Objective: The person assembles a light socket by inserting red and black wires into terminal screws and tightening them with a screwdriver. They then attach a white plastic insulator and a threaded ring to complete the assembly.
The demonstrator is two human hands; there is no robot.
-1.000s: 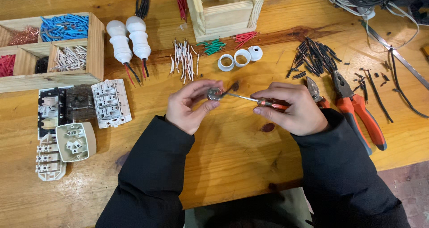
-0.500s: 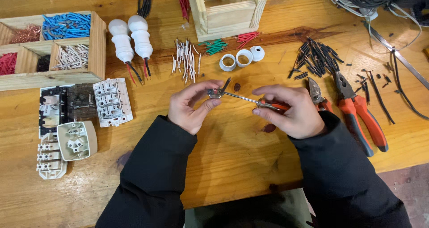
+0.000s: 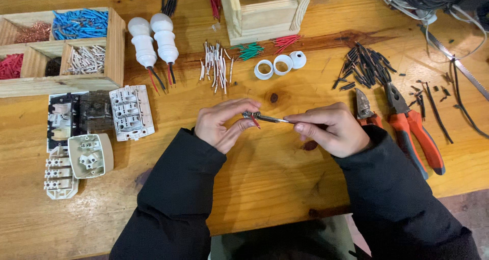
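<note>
small metal part (image 3: 249, 115) pinched in left hand (image 3: 222, 125), right hand (image 3: 331, 129) gripping screwdriver (image 3: 272, 119) against it

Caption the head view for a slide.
Left hand pinches a small metal part while right hand drives a screwdriver into it above a wooden workbench.

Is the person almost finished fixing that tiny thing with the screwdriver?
Hard to say how close. Done-looking: two white lamp holders already have wires, and cut wire pieces sit sorted in the wooden tray. In hand: the left hand pinches a small metal part while the right hand turns a screwdriver into it. Likely left: three white rings and opened switch parts lie unassembled.
</note>
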